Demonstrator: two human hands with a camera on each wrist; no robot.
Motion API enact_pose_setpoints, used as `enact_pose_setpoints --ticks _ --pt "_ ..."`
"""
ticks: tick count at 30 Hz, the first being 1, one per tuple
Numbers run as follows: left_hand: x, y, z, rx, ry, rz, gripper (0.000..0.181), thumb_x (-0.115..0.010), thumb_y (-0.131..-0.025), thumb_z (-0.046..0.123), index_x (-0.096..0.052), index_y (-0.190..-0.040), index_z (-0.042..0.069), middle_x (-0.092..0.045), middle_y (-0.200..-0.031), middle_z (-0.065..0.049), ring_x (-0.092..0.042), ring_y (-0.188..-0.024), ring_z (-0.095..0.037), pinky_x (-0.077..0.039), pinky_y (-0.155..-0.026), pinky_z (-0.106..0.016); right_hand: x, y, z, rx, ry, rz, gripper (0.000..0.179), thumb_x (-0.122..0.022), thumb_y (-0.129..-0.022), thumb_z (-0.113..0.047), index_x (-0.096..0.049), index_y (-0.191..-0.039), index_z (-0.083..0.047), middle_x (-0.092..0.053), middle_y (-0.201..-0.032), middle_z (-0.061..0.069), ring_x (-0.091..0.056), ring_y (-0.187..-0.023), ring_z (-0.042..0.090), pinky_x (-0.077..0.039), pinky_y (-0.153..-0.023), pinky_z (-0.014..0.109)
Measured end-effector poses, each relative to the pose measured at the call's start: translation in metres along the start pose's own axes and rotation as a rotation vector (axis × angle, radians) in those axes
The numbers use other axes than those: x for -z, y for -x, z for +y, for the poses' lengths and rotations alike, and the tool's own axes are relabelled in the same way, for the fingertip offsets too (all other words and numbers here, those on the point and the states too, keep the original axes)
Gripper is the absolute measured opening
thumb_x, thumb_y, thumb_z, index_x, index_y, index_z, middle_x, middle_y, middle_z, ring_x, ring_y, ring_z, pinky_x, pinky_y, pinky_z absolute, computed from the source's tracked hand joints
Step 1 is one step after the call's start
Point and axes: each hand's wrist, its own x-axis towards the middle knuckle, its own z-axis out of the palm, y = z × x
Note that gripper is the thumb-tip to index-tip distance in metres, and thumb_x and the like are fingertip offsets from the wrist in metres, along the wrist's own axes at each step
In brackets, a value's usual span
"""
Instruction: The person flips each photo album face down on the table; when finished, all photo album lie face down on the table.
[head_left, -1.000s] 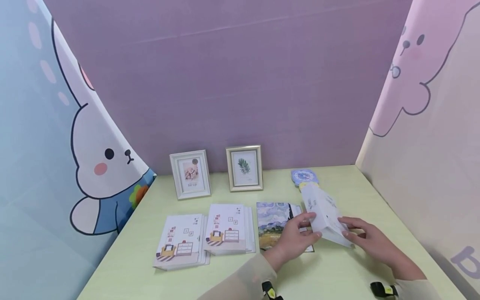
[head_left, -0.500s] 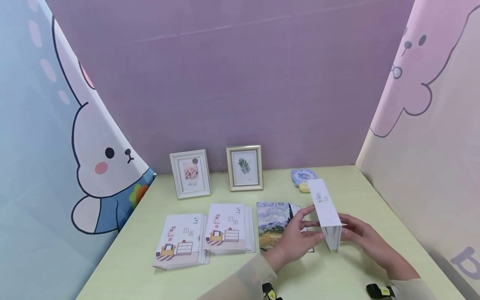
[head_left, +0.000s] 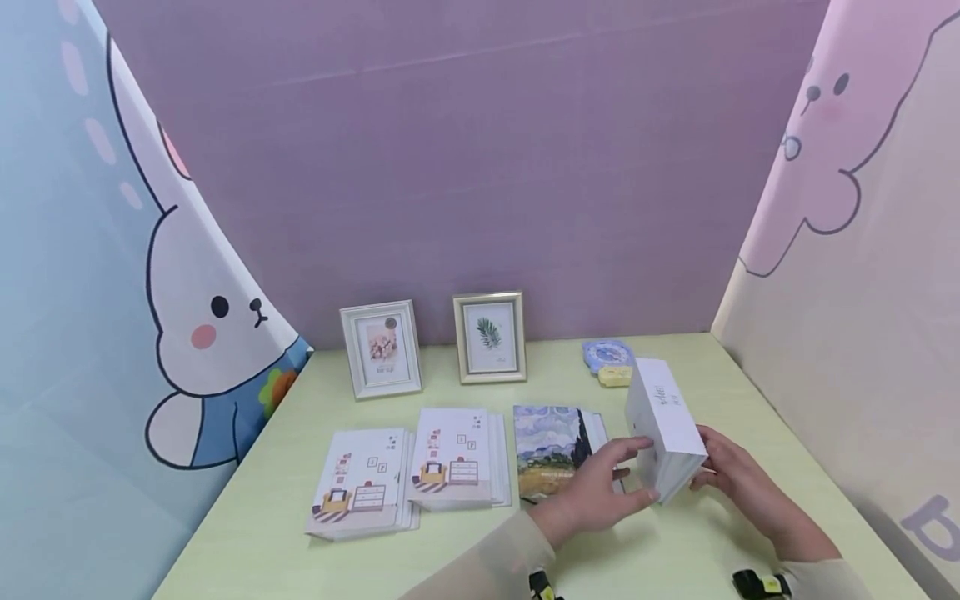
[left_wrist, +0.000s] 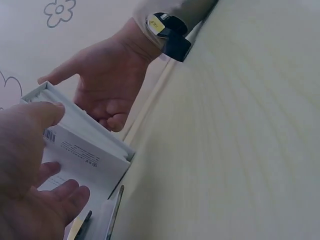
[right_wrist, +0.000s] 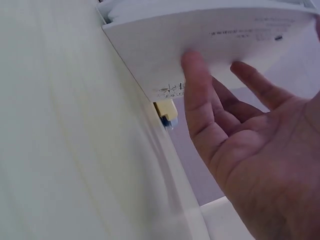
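A white photo album point(head_left: 675, 425) stands on its edge at the right of the table, its narrow spine facing up and its pages toward the person. On its left side, my left hand point(head_left: 600, 487) has its thumb and fingertips at the cover. In the left wrist view, the left thumb lies over the album's edge, and a barcode shows on the cover point(left_wrist: 82, 152). My right hand point(head_left: 750, 496) is against the opposite side. Its extended fingers point(right_wrist: 197, 95) touch the white cover in the right wrist view. An album with a landscape painting point(head_left: 547, 450) lies beside the left hand.
Two matching albums point(head_left: 356, 483) point(head_left: 453, 454) with a room drawing lie at left centre. Behind them stand a white picture frame point(head_left: 382, 350) and a gold one point(head_left: 489, 337). A blue clock-like item point(head_left: 606, 354) and a yellow piece point(head_left: 615, 377) sit behind the upright album.
The white album has turned from a tilted, raised pose to standing on its edge, then shifted slightly right. Both hands have stayed at its sides; the left fingers have spread along the cover.
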Motion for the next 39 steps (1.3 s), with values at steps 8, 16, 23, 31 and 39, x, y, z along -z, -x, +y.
enact_pose_setpoints --ticks 8,16,23,31,39 --pt "-0.0037 -0.0014 -0.0043 -0.033 -0.187 -0.059 0.074 -0.078 -0.097 0.023 -0.039 -0.160 0.022 -0.043 -0.157 0.000 -0.045 -0.142 -0.016 -0.051 -0.107 -0.030 0.0027 -0.0004 -0.0018 -0.008 -0.138 -0.015 0.050 -0.019 -0.115 -0.012 -0.053 -0.148 -0.026 -0.071 -0.120 -0.004 -0.067 -0.099 0.013 -0.060 -0.079 0.034" --pt "-0.0024 -0.0020 -0.0010 0.004 -0.261 -0.014 0.068 -0.079 -0.096 0.025 -0.047 -0.156 0.023 -0.044 -0.157 0.000 -0.050 -0.134 -0.012 -0.052 -0.099 -0.021 0.0008 -0.0021 -0.0062 -0.052 -0.129 0.116 0.042 -0.031 -0.114 -0.007 -0.055 -0.143 -0.027 -0.072 -0.118 -0.003 -0.070 -0.096 0.015 -0.063 -0.074 0.035" --pt "-0.0034 -0.0032 -0.0002 0.055 -0.240 -0.043 0.072 -0.080 -0.095 0.025 -0.045 -0.158 0.024 -0.040 -0.159 0.001 -0.053 -0.130 -0.013 -0.054 -0.095 -0.020 -0.0013 -0.0001 -0.0035 -0.061 -0.102 0.259 0.039 -0.040 -0.112 -0.004 -0.056 -0.144 -0.021 -0.071 -0.116 -0.004 -0.070 -0.090 0.015 -0.062 -0.070 0.033" --pt "-0.0050 -0.0050 -0.0032 0.112 -0.292 -0.086 0.070 -0.080 -0.095 0.032 -0.047 -0.157 0.028 -0.036 -0.161 0.008 -0.055 -0.120 -0.006 -0.051 -0.088 -0.016 0.0019 0.0010 -0.0037 -0.108 -0.023 0.399 0.040 -0.051 -0.110 -0.005 -0.049 -0.146 -0.021 -0.071 -0.111 -0.010 -0.070 -0.086 0.010 -0.060 -0.063 0.030" --pt "-0.0076 -0.0057 -0.0029 0.087 -0.420 -0.101 0.069 -0.080 -0.093 0.039 -0.050 -0.155 0.026 -0.037 -0.161 0.008 -0.050 -0.136 -0.011 -0.045 -0.108 -0.023 0.0047 0.0029 -0.0070 -0.195 0.162 0.487 0.035 -0.059 -0.108 -0.015 -0.055 -0.143 -0.009 -0.065 -0.105 -0.010 -0.066 -0.087 0.007 -0.061 -0.068 0.026"
